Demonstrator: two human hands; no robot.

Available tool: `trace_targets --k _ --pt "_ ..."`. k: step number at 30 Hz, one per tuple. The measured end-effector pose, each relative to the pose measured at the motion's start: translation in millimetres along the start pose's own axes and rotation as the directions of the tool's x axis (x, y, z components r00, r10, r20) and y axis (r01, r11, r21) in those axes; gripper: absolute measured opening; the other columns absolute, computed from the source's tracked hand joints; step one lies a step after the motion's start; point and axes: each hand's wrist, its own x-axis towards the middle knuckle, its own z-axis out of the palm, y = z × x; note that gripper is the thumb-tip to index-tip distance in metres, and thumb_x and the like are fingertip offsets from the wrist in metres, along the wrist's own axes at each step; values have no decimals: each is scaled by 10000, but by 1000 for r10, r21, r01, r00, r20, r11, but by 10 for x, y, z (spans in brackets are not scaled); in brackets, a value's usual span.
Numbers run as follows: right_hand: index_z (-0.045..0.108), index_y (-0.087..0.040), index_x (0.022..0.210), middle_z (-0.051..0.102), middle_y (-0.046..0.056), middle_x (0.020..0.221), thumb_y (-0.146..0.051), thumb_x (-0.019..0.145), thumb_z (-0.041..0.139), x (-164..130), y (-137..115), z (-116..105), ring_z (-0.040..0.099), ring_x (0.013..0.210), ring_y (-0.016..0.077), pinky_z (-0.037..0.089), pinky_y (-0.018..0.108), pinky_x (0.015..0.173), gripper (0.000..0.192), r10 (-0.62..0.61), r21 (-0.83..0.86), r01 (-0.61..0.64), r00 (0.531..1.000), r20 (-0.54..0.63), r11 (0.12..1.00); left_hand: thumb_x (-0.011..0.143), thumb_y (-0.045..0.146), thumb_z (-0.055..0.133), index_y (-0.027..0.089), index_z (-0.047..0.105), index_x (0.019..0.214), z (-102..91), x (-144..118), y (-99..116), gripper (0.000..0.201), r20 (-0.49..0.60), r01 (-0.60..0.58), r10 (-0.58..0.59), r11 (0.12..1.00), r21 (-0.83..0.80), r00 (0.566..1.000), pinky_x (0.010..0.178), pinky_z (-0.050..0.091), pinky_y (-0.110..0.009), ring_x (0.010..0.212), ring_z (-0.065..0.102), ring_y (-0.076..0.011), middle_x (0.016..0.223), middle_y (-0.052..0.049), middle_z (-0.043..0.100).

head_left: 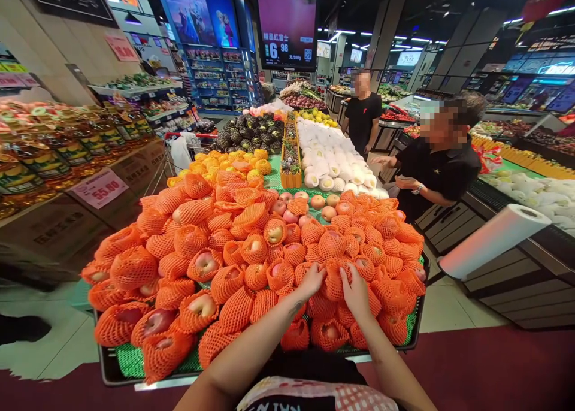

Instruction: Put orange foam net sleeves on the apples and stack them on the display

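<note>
At front of fruit surface (117, 372): left hand (311, 280) and right hand (354, 291) rest fingers spread on one netted apple (333, 281) mid-pile, either grip loose, nothing lifted. Most apples sleeved; a few bare apples (314, 204) behind.

Price card (99, 187) reads 55.80; overhead screen (287, 24) 6.98.

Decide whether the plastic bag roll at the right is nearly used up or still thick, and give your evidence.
Still thick. The bag roll shows a wide white body around a small dark core hole at its end, lying tilted on its stand beside the apple display.
</note>
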Motion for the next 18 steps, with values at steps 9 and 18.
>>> trace_targets --k 9,18 --pt "629 -192 1251 657 209 1322 -247 904 386 -18 210 55 603 1274 369 464 518 1048 427 61 -145 -60 998 5 988 922 363 500 192 636 910 48 -87 26 219 75 -34 28 996 83 997 1057 421 -411 1064 636 -282 1057 -118 721" --pt "557 -267 1376 696 156 1283 -589 969 323 -137 82 88 630 1243 314 508 530 1019 569 32 361 -44 999 38 932 965 368 539 202 541 1408 -168 -540 249 473 51 -225 234 966 -130 971 1219 300 -417 1405 457 -250 1474 -125 539"
